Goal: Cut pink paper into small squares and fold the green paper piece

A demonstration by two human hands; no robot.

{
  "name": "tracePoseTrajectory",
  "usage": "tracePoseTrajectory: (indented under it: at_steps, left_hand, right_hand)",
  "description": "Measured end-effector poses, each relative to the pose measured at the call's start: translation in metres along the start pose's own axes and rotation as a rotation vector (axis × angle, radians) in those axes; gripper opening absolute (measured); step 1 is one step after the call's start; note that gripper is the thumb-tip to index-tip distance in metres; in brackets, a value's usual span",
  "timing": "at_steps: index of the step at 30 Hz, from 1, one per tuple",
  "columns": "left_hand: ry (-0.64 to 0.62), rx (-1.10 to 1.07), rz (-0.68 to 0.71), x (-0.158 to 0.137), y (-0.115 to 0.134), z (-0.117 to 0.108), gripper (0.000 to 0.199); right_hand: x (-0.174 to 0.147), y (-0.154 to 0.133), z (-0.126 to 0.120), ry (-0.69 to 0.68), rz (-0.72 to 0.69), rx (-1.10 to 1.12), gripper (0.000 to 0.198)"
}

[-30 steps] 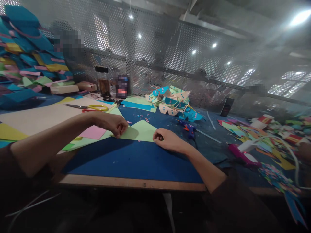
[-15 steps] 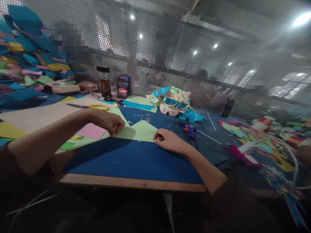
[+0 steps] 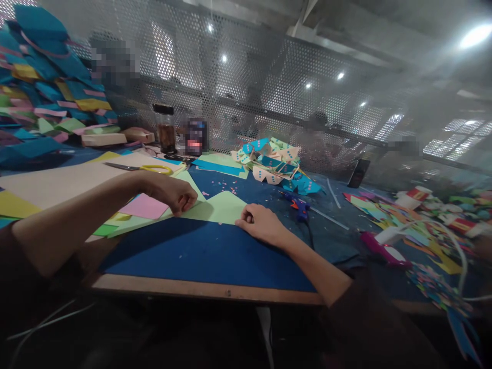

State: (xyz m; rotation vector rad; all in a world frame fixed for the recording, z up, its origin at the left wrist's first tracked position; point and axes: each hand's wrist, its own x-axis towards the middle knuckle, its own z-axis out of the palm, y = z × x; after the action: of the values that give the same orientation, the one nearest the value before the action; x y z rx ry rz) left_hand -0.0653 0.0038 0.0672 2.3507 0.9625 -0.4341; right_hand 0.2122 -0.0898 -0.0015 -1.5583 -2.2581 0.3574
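A pale green sheet of paper (image 3: pixel 219 207) lies on the blue table top between my hands, its upper edge rising to a peak. My left hand (image 3: pixel 175 195) is closed, with its fingertips down on the sheet's left part. On the lower right corner of the same sheet rests my right hand (image 3: pixel 259 221), its fingers curled together; the fingertips are partly hidden. By my left forearm lie a pink sheet (image 3: pixel 145 206) and yellow-handled scissors (image 3: pixel 140 168). A blue glue gun (image 3: pixel 299 205) lies to the right of my right hand.
Cut paper pieces with dots (image 3: pixel 272 161) are heaped at the back. A jar (image 3: pixel 166 128) and a phone (image 3: pixel 359 173) stand farther off. At right are a magenta power strip (image 3: pixel 384 250) and coloured papers (image 3: pixel 388 215). Blue paper pieces (image 3: pixel 46 66) pile high at left.
My right hand has slid a little to the left along the lower edge of the green paper. My left hand stays in place.
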Motion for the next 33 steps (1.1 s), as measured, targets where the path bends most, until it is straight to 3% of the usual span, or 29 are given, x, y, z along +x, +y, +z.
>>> tracePoseTrajectory:
  at_steps: [4,12,33]
  left_hand:
    - [0.003,-0.007,0.018,0.0,0.0,0.001,0.015]
    - [0.004,-0.039,0.0,0.001,-0.001,0.001,0.015]
    - [0.006,-0.052,-0.009,0.002,-0.005,0.001,0.016]
  right_hand:
    - [0.002,-0.005,0.003,0.024,0.055,-0.06,0.026]
    - [0.001,0.004,-0.007,-0.082,0.058,0.043,0.005]
    - [-0.008,0.036,-0.045,-0.344,-0.05,0.248,0.022]
